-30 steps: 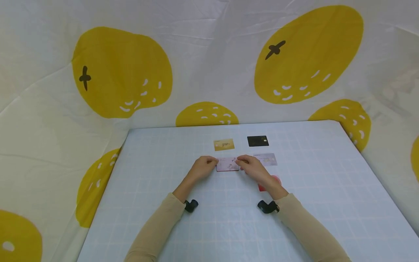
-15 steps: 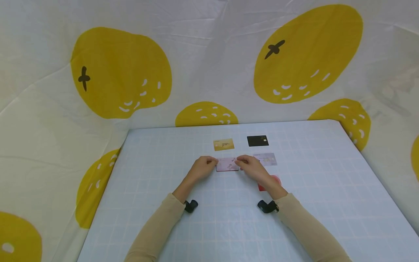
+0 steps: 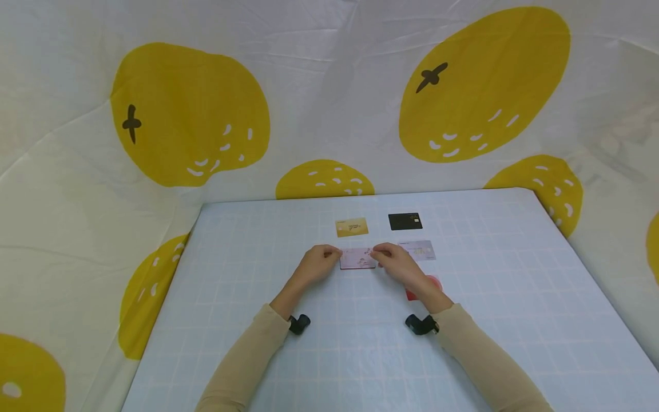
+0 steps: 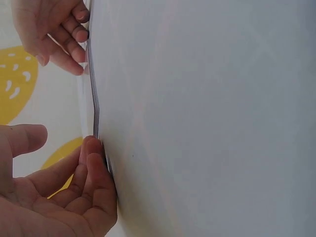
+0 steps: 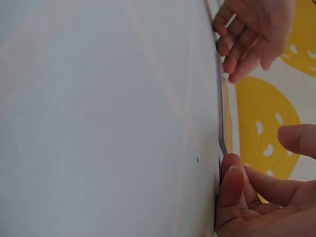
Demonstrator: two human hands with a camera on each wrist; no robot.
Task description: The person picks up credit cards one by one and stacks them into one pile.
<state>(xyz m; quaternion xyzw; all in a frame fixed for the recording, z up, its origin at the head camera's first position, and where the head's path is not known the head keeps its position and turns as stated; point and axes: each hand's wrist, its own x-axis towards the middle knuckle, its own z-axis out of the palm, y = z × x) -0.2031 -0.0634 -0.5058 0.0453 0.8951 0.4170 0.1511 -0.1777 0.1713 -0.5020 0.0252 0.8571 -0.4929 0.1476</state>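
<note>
A pink patterned card [image 3: 356, 259] lies flat on the table between my hands in the head view, with a red edge showing beneath its near side. From the left wrist, a thin stack of card edges [image 4: 96, 106] is visible, several layers thick. Fingers of my left hand [image 3: 318, 262] touch the stack's left end. At its right end are the fingertips of my right hand [image 3: 400, 266]. Both wrist views show each thumb raised apart from the fingers, not pinching. A lilac card [image 3: 423, 250] lies just beyond my right hand, partly covered by it.
Behind the stack lie a gold card [image 3: 352, 228] and a black card [image 3: 405, 221]. A red card [image 3: 436, 281] sits partly hidden under my right wrist. The table [image 3: 257, 240] has a pale grid cover, and a white cloth with yellow fruit shapes hangs behind its far edge.
</note>
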